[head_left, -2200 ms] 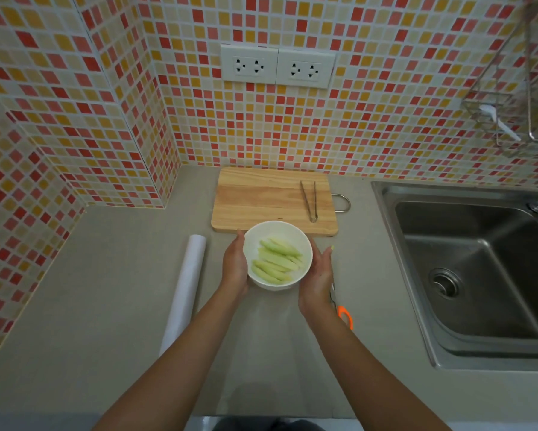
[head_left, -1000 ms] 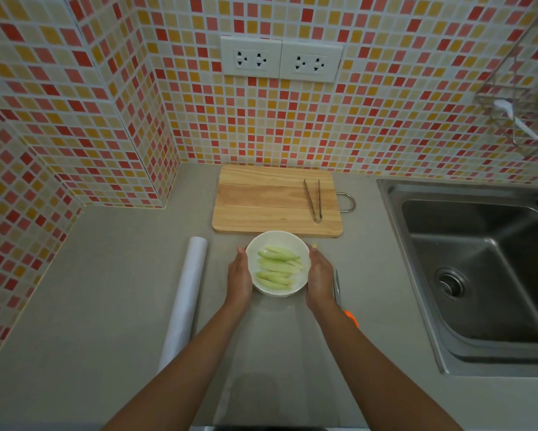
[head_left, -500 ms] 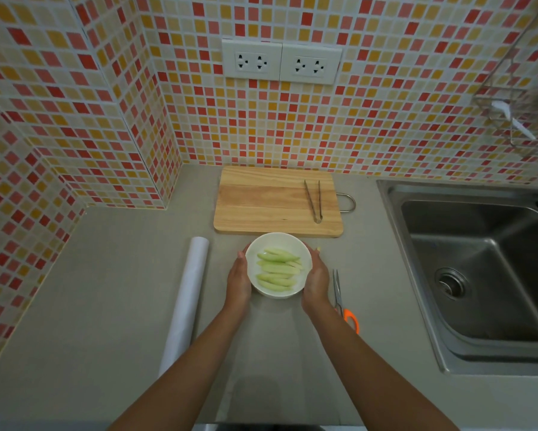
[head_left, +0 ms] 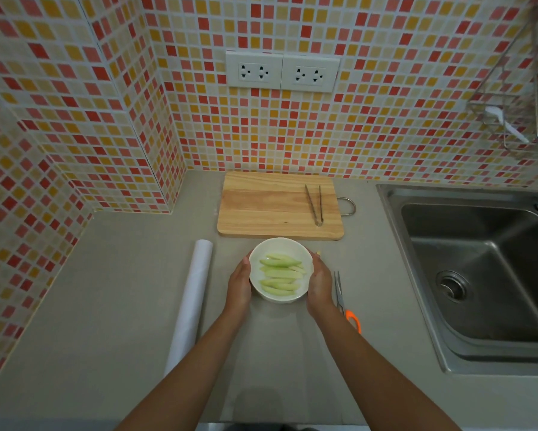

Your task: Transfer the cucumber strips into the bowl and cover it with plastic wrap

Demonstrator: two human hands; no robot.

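Both hands are on the bowl [head_left: 280,270] from what I can see on the head cam, which is my only view; left hand [head_left: 239,283] cupped against its left wall, right hand [head_left: 320,283] against its right wall, palms facing each other with the bowl clamped between them. Fingers look curved round the sides; can't tell how far they reach underneath.

Cucumber strips [head_left: 280,275] are all lying in the bowl, stacked roughly crosswise; cutting board [head_left: 271,206] just behind it has no strips on it, only the tongs [head_left: 315,204] parked near its right edge; so I'd call the transfer half done.

Covering half is murkier; the plastic wrap roll [head_left: 193,301] lies on the counter [head_left: 112,300] to the left, near the left forearm; scissors [head_left: 344,301] sit just beside the right hand. There's a faint sheen on the counter under the bowl that might be a cut sheet; honestly can't confirm, too hard to see. No film visible over the rim, so I'd guess wrapping is what's left.
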